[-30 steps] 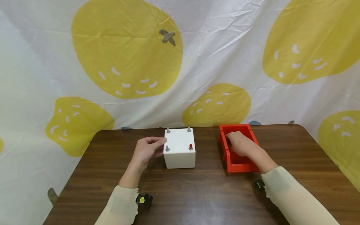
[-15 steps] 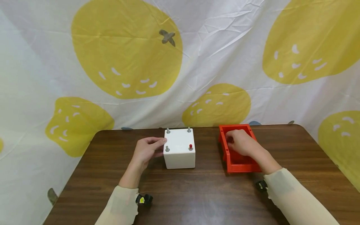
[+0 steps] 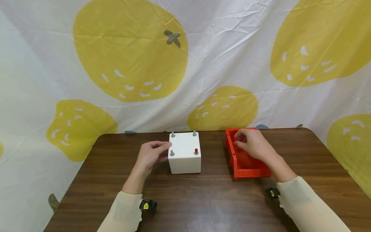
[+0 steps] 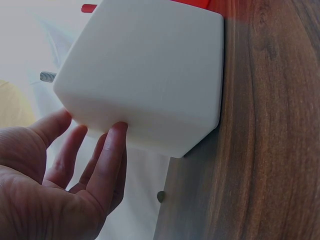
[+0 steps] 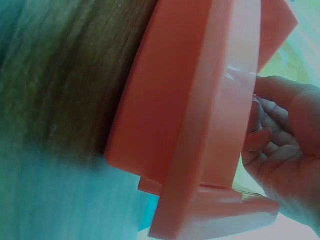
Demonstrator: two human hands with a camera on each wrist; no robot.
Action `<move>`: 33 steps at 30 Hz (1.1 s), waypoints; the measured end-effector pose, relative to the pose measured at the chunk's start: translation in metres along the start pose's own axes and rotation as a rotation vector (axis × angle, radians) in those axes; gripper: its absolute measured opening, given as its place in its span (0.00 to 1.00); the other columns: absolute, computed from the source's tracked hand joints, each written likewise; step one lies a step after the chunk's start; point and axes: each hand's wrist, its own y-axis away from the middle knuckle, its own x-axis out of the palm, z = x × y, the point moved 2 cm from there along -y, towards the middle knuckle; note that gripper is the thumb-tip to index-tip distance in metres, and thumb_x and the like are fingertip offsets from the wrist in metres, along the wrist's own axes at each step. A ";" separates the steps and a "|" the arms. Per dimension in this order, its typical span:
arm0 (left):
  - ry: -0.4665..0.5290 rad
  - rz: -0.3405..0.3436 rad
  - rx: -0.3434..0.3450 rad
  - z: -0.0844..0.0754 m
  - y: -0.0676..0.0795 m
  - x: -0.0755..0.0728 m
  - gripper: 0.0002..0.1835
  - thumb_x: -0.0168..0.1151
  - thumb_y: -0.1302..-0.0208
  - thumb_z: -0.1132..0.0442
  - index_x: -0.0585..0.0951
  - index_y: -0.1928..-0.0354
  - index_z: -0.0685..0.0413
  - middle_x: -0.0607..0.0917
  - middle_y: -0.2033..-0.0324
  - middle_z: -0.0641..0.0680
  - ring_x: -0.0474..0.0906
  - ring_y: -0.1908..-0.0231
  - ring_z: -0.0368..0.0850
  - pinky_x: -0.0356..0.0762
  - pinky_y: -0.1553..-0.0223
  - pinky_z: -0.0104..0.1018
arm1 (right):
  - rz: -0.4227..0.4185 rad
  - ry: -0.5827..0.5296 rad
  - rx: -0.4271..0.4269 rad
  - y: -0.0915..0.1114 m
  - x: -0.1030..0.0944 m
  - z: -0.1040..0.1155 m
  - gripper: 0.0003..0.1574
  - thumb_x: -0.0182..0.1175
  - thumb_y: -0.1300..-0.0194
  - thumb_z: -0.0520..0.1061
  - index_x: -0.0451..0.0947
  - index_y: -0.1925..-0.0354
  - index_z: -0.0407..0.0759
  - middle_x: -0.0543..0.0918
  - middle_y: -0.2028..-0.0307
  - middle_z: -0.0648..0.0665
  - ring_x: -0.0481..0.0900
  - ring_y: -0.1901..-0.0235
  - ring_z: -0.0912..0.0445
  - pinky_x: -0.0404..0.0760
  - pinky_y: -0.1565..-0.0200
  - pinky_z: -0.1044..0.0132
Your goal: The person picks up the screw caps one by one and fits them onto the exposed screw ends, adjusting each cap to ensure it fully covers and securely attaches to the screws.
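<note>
A white block [image 3: 184, 164] stands on the table with threaded bolts [image 3: 172, 153] rising from its top corners. The front right bolt wears a small red cap [image 3: 196, 151]. Against the block's left side, my left hand [image 3: 152, 154] rests its fingertips, thumb at the top edge; in the left wrist view its fingers [image 4: 112, 160] are fairly straight. My right hand [image 3: 255, 145] is over the red bin [image 3: 250, 173], pinching a small red cap [image 3: 235, 140] between thumb and fingertips. In the right wrist view the bin wall [image 5: 195, 100] partly hides those fingertips.
The dark wood table [image 3: 203, 199] ends at a hanging white cloth [image 3: 139, 116] with yellow fruit prints, close behind the block and bin. A black wrist camera [image 3: 148, 205] sits under the left sleeve, another [image 3: 273, 193] under the right.
My right hand has risen from deep inside the red bin toward its rim, and a small red cap now shows in its fingertips. The left hand and block have stayed put.
</note>
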 end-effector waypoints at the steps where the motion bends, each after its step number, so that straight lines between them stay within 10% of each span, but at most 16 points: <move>1: 0.002 0.000 0.000 0.000 0.000 0.000 0.17 0.76 0.31 0.59 0.88 0.48 0.64 0.88 0.48 0.60 0.88 0.56 0.49 0.91 0.57 0.41 | -0.012 -0.008 0.009 0.001 -0.001 0.000 0.08 0.73 0.34 0.36 0.85 0.56 0.37 0.86 0.66 0.46 0.83 0.65 0.51 0.87 0.58 0.53; 33: -0.003 -0.013 -0.014 0.000 0.000 0.000 0.19 0.77 0.33 0.58 0.88 0.46 0.64 0.87 0.46 0.61 0.88 0.56 0.50 0.91 0.58 0.42 | -0.197 -0.403 0.056 0.007 -0.007 0.032 0.17 0.71 0.27 0.48 0.87 0.46 0.40 0.89 0.56 0.43 0.84 0.61 0.48 0.85 0.66 0.69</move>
